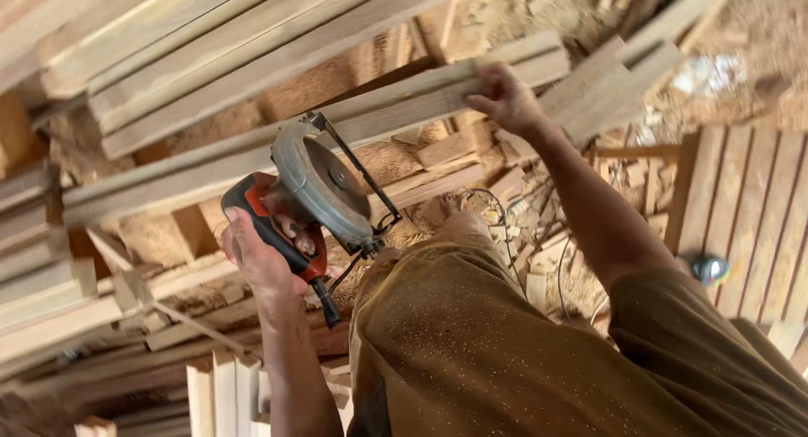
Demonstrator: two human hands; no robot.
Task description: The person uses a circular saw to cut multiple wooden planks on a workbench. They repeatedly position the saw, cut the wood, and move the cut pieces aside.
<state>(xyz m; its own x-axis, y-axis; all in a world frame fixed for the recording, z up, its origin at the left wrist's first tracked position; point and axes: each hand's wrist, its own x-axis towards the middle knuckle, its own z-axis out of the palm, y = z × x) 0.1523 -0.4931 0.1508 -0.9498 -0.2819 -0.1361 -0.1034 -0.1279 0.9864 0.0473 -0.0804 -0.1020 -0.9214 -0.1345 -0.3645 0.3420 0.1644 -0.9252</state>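
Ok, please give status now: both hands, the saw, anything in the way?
Left hand grips circular saw, lifted off wood. Right hand holds long plank. Saw cord trails across offcuts.

One head view, tilted, close above hands and stacked timber (252, 75)

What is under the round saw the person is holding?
Under the circular saw, held by one hand, a long wooden plank runs across, with sawdust and more wood below. The other hand grips that plank. The saw's guard covers where its blade meets the wood.
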